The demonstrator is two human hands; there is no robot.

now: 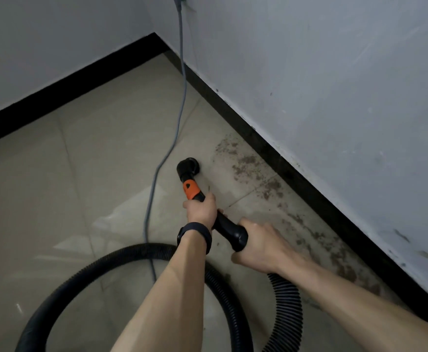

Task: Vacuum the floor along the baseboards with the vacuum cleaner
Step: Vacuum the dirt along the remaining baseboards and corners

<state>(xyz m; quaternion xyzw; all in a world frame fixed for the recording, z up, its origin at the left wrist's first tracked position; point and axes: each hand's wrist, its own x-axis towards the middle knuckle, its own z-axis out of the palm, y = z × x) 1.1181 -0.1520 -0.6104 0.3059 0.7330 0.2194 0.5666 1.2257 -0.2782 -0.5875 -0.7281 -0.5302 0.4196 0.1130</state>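
Plainly, the job is barely begun. The person stands over the long black baseboard that runs under the scuffed wall. A band of brown dirt lies on the tiled floor right against it, from near the nozzle down past the person's forearms. None of that strip looks cleaned, as far as I can judge.

The vacuum cleaner's black wand is held low. Its round nozzle sits a short way out from the baseboard, beside the far end of the dirt rather than on it. I cannot tell whether it touches the tile.

The left hand, a dark wristband on its wrist, is wrapped round the wand just below the orange collar. The right hand is clamped round the thick rear end of the wand, where the ribbed hose joins, nearer the baseboard than the left. The hose loops away from the baseboard, and the machine's body is out of sight. A grey power cable drops down the wall near the baseboard's far corner.

What is left, I'd say, is to bring the nozzle in against the baseboard and work along the whole dirty stretch, then the other baseboard beyond the corner.
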